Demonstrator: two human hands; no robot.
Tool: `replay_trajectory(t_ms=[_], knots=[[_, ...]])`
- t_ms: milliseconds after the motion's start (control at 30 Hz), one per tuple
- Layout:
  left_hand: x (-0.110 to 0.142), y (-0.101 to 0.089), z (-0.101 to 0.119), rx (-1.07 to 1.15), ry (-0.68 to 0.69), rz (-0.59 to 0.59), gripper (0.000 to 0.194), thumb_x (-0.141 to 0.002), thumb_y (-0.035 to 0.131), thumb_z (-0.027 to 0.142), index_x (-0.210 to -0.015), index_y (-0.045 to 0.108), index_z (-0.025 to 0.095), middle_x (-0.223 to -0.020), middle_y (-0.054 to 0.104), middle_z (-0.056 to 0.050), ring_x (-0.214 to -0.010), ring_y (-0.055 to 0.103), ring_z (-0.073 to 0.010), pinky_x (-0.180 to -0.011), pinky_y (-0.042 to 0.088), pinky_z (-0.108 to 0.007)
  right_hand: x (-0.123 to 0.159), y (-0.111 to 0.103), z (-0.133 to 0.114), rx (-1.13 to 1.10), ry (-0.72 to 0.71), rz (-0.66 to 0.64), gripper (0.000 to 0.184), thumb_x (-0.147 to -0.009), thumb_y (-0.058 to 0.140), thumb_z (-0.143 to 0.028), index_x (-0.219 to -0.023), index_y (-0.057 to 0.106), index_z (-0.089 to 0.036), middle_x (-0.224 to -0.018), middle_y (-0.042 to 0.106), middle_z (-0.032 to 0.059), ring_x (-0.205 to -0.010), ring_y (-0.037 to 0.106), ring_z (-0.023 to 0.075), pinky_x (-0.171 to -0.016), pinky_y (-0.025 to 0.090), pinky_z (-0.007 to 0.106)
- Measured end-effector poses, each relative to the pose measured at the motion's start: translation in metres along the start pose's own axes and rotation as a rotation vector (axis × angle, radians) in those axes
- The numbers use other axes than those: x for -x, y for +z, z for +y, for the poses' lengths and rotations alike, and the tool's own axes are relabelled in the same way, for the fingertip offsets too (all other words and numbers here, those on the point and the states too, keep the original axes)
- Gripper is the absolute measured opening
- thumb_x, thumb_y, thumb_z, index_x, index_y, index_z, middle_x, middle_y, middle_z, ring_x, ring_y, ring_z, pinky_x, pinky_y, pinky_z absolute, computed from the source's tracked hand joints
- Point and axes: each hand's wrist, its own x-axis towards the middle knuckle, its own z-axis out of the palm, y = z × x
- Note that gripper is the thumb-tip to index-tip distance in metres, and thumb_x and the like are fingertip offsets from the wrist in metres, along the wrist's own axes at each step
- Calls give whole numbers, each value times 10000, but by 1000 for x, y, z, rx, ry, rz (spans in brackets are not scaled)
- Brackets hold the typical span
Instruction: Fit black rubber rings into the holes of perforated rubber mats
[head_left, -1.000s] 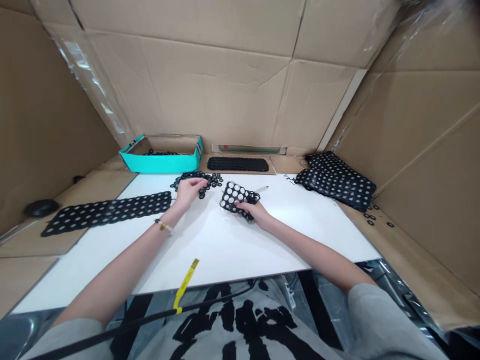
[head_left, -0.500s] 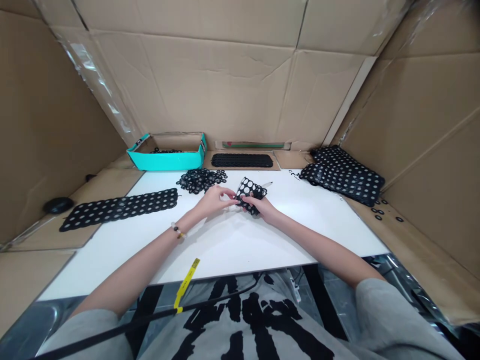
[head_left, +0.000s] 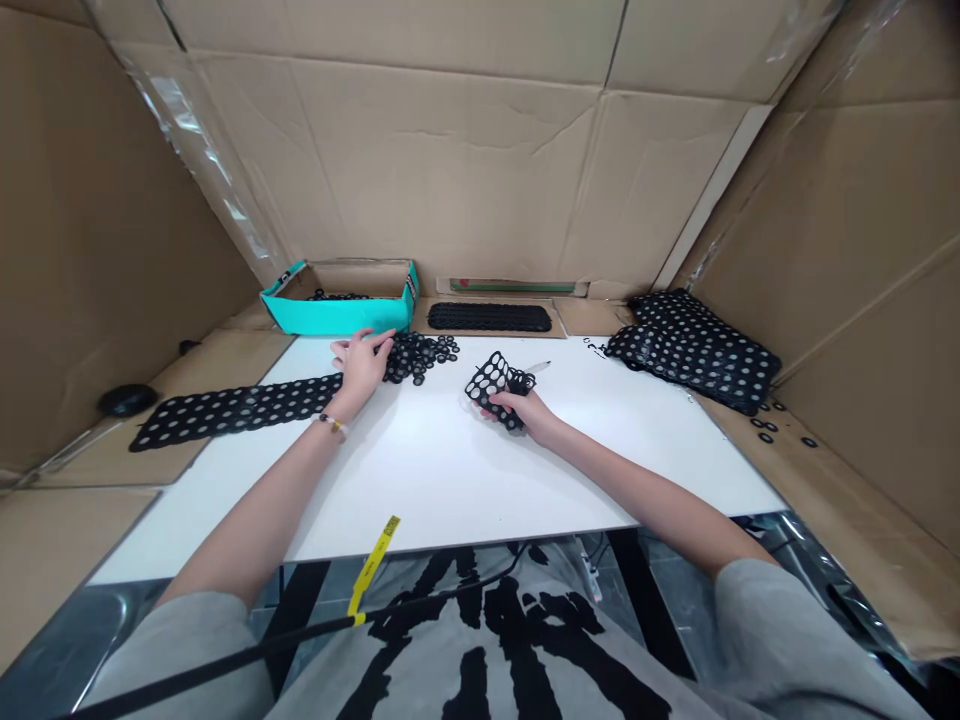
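Note:
My right hand (head_left: 519, 408) grips a small black mesh piece of linked rings (head_left: 489, 378), thumb on top, its round holes showing the white table beneath. A bunch of loose black loops hangs by the thumb. Beside them a thin pale pointed stick (head_left: 538, 366) shows in part. At the near left edge of a pile of small black rings (head_left: 414, 352) is my left hand (head_left: 364, 358), fingers apart; whether a fingertip touches a ring I cannot tell. A long black mesh strip (head_left: 232, 410) lies to the left, its right end behind my left wrist.
Behind the pile stands a turquoise-fronted box (head_left: 337, 316) with black rings inside. A folded black mesh strip (head_left: 489, 317) lies at the back. At right are stacked black mesh pieces (head_left: 694, 345) and a few stray rings (head_left: 763, 428). Cardboard walls (head_left: 450, 180) enclose the white table (head_left: 420, 480).
My left hand went from the pile to the mesh piece in my right hand, then back left to the pile. My right hand keeps its hold on the piece. The view shifted slightly.

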Motion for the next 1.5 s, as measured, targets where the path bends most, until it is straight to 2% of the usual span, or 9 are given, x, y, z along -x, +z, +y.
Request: replay_trajectory(t_ms=[100,267,500,867,1000,1100,1233,1333,1500], knots=[[12,-4,20,0,175,-58,381,-911,487,438,-1164,707,259,-1323,597,-93,-1189,424,-354,-965,302,-492,0,0,0,12,-12,-2,413,-602,764,-343,-481,394,-206,-577,613,13,-729,668,220,-670,475,303],[52,3,66,134,530,-524,300,-802,632,506,-899,754,249,-965,744,-39,-999,552,-263,-966,320,-415,-3,-2,3,45,-72,-14,409,-641,760,-405,-523,421,-209,-593,590,-6,-672,626,183,-701,481,318],[76,14,80,416,218,-744,383,-686,697,508,-872,749,178,-860,743,-62,-747,615,-202,-696,448,-312,-5,-4,4,12,-41,-20,313,-628,775,-421,-680,550,-208,-691,617,-9,-675,601,168,-654,514,312],[57,23,60,465,190,-656,277,-732,676,432,-834,791,201,-884,767,-62,-811,658,-236,-752,486,-325,-15,-4,11,56,-112,58,414,-580,829,-357,-918,672,-178,-963,722,60,-891,662,209,-875,522,384],[11,3,28,381,142,-111,329,-856,557,431,-906,780,194,-985,744,-82,-956,630,-266,-905,451,-388,-15,-5,13,55,-127,133,448,-545,854,-318,-936,674,-193,-1031,727,69,-966,660,229,-911,514,403],[-8,-9,6,63,129,20,342,-910,501,401,-1033,764,220,-1108,693,-115,-1100,521,-334,-987,348,-503,-14,-6,13,81,-109,131,441,-557,847,-320,-941,674,-191,-1047,725,76,-983,658,235,-923,511,411],[-1,-9,1,-184,142,-35,374,-922,472,395,-1164,720,253,-1274,592,-156,-1175,397,-420,-906,334,-551,-12,-7,11,74,-107,146,470,-561,844,-316,-979,665,-199,-1077,717,68,-987,656,225,-934,503,407],[11,-8,20,-104,296,-90,380,-937,453,397,-1185,697,243,-1194,647,-126,-1107,472,-349,-927,338,-489,-12,-6,12,61,-70,148,413,-564,841,-340,-906,666,-189,-960,729,61,-880,668,221,-851,530,393],[51,-8,69,91,571,-447,348,-789,664,519,-980,747,240,-898,738,-45,-929,584,-253,-884,384,-368,-13,-3,13,84,-105,147,377,-586,821,-404,-851,675,-179,-880,719,45,-829,655,202,-803,526,356]])
